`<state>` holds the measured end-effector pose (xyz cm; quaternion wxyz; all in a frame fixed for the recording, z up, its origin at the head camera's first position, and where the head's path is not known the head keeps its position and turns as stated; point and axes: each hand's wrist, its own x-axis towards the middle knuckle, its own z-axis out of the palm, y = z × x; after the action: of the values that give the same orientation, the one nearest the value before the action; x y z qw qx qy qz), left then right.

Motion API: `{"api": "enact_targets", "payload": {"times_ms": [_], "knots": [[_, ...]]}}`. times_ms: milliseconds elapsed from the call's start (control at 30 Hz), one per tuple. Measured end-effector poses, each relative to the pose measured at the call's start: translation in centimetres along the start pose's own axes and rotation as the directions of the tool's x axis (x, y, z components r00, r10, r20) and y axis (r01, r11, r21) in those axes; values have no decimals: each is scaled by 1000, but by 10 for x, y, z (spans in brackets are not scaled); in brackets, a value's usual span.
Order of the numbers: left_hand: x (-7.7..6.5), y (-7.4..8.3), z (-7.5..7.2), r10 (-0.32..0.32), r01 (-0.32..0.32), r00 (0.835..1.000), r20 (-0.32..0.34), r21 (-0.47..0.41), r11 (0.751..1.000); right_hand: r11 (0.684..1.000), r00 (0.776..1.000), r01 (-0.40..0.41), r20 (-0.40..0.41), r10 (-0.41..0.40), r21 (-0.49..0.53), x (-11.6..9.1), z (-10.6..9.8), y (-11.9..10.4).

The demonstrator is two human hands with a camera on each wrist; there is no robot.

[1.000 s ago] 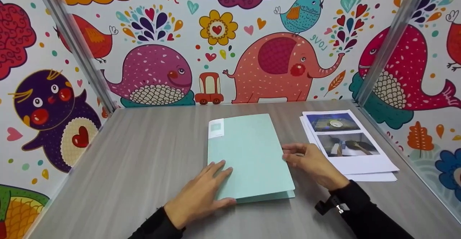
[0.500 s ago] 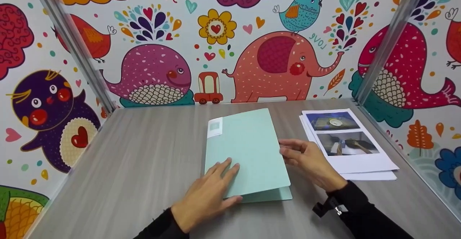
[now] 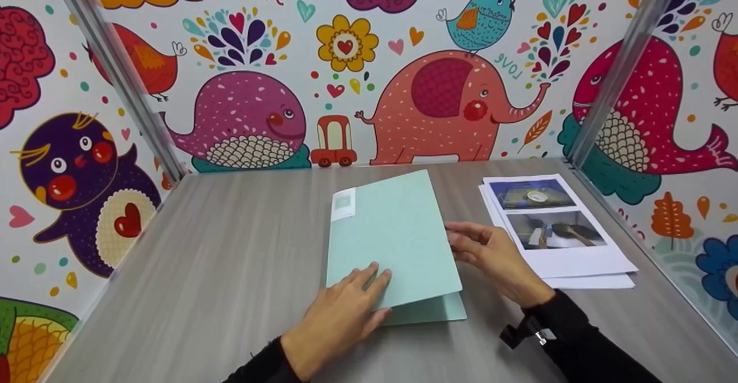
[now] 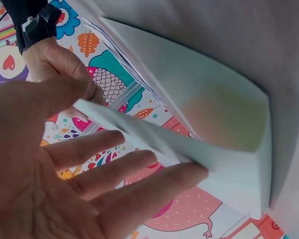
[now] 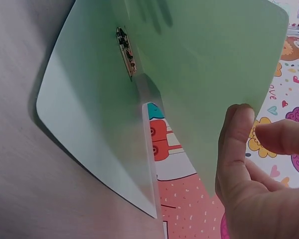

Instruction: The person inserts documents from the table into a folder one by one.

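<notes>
A mint-green clip folder (image 3: 392, 233) stands partly open on the grey table, its front cover tilted up from the right side. A white label (image 3: 343, 203) sits at its upper left corner, and the right wrist view shows a metal clip (image 5: 125, 52) inside. My left hand (image 3: 343, 316) lies on the lower left of the cover with fingers extended; the left wrist view shows them against its outer face. My right hand (image 3: 499, 259) holds the cover's right edge, with fingers on the inner side and the thumb close by the edge outside.
Several white sheets (image 3: 582, 263), the top one printed with two photos, lie stacked right of my right hand. A wall (image 3: 340, 100) with cartoon animals borders the table's back and sides, with metal posts (image 3: 611, 83) at the corners.
The cover's right side has risen, widening the gap at the bottom. My right hand has moved slightly up and left with the edge; my left hand has slid a little to the right.
</notes>
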<state>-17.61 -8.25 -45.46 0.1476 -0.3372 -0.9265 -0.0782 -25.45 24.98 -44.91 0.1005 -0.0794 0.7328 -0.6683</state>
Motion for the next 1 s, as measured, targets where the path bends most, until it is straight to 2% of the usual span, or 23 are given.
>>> {"api": "enact_targets", "payload": {"times_ms": [167,233,300,333,433,533,633,733,833,1000], "knots": [[-2,1,0,15,-15,1000,-23,-8,1000,997,999,45,20,-44,-55,1,1,2],[-3,1,0,17,-18,999,-33,-19,1000,988,997,81,29,-78,-134,1,3,4],[-3,1,1,17,-18,999,-47,-32,999,952,988,150,65,-138,-267,2,5,7],[-4,0,1,16,-18,998,-54,-38,999,923,981,193,93,-171,-332,2,6,8],[-5,-1,2,16,-20,997,-81,-48,999,796,940,338,219,-261,-502,1,12,14],[-7,-2,2,20,-26,994,-111,-54,998,679,899,433,337,-279,-593,-2,17,20],[-9,-2,2,10,-20,993,-122,-77,997,578,891,449,389,-233,-681,-6,19,23],[-11,-2,1,-7,-7,992,-125,-113,994,514,893,441,415,-172,-735,-8,20,25],[-14,-3,0,-28,8,989,-145,-138,990,497,892,439,430,-141,-748,-8,21,25],[-17,-5,0,-52,11,973,-227,-178,984,507,894,428,434,-113,-748,-8,21,24]]}}
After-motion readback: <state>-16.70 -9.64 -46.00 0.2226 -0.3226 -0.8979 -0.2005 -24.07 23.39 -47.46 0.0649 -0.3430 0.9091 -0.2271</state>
